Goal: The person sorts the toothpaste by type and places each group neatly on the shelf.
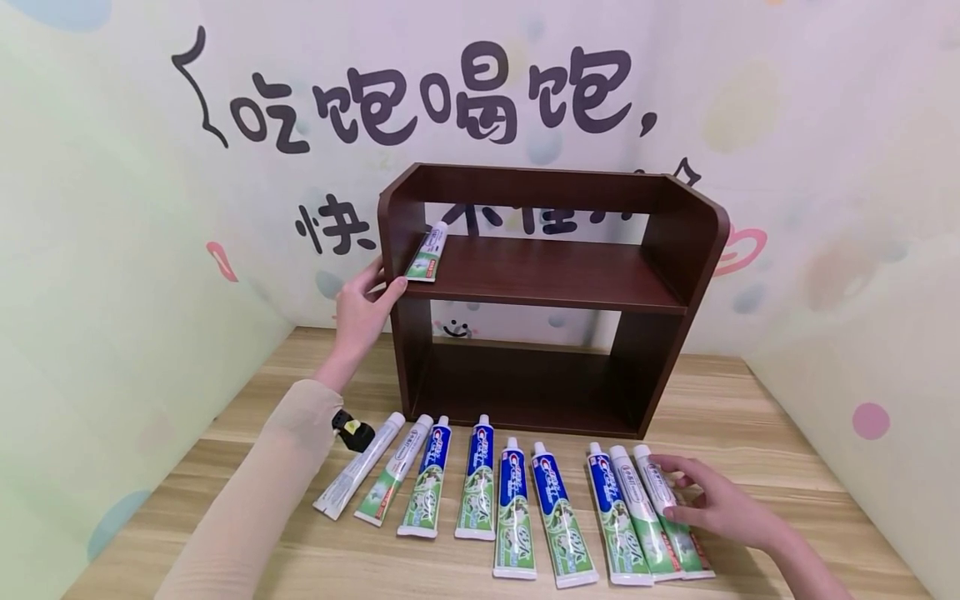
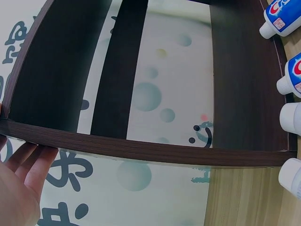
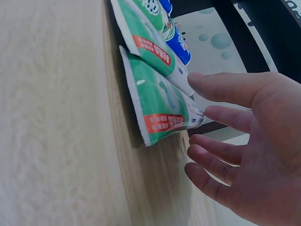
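Note:
My left hand (image 1: 363, 304) is at the left side panel of a dark brown two-tier shelf (image 1: 555, 271), thumb at its front edge and fingers along the outer face. Just above that thumb, a white and green toothpaste tube (image 1: 427, 254) leans inside the upper tier against the left wall. In the left wrist view, fingers (image 2: 40, 172) lie against the panel's outside. On the right, my right hand (image 1: 720, 504) hovers around the rightmost white and green toothpaste tube (image 1: 667, 500), thumb and forefinger spread beside it. The right wrist view shows the other fingers (image 3: 211, 181) loosely bent, holding nothing.
A row of toothpaste tubes lies on the wooden table (image 1: 247, 417) before the shelf. Several are blue and green, like this Crest tube (image 1: 513, 517). At the left end a whitish tube (image 1: 360, 467) lies tilted. Behind stands a printed wall (image 1: 525, 50).

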Action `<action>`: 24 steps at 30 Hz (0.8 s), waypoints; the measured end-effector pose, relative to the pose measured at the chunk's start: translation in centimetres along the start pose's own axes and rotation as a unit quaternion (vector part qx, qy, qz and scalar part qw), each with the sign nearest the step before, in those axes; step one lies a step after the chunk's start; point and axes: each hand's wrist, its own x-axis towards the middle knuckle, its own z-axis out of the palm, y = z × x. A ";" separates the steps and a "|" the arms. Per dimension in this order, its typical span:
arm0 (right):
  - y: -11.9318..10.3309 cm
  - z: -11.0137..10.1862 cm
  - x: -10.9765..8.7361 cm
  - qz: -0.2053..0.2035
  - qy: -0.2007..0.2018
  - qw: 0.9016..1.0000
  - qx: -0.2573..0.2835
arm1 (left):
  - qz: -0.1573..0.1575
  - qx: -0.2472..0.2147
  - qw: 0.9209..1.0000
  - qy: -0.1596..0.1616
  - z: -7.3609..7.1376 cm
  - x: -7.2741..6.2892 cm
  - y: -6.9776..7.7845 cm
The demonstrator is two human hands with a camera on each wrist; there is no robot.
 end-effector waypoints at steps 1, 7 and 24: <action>0.1 0.0 0.0 -0.001 -0.002 1.000 0.001 | 0.000 0.000 1.000 0.000 0.0 0.0 0.0; 0.2 0.3 0.0 0.009 -0.019 1.000 0.012 | -0.005 0.006 1.000 -0.001 0.0 0.0 -0.1; -1.0 0.5 0.8 0.091 -0.060 0.994 -0.001 | -0.005 0.010 1.000 -0.002 0.0 0.1 -0.1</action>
